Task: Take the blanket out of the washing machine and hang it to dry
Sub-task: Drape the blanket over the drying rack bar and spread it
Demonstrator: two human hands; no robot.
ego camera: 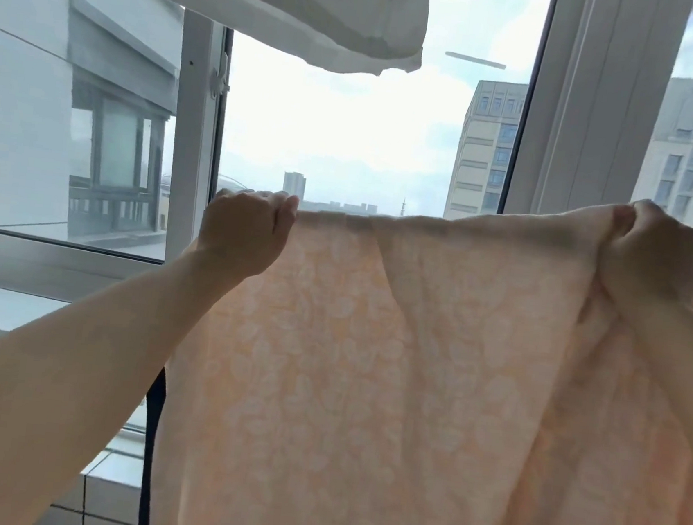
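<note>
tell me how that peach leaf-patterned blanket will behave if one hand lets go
The peach leaf-patterned blanket looks floppy: it sags in folds between the left hand and right hand. A released corner would probably drop. If still damp, it may pull heavily.

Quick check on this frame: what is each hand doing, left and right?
Left hand: fingers curled, gripping the top edge of the peach blanket.
Right hand: fingers curled, gripping a bunched part of the same top edge.
</note>
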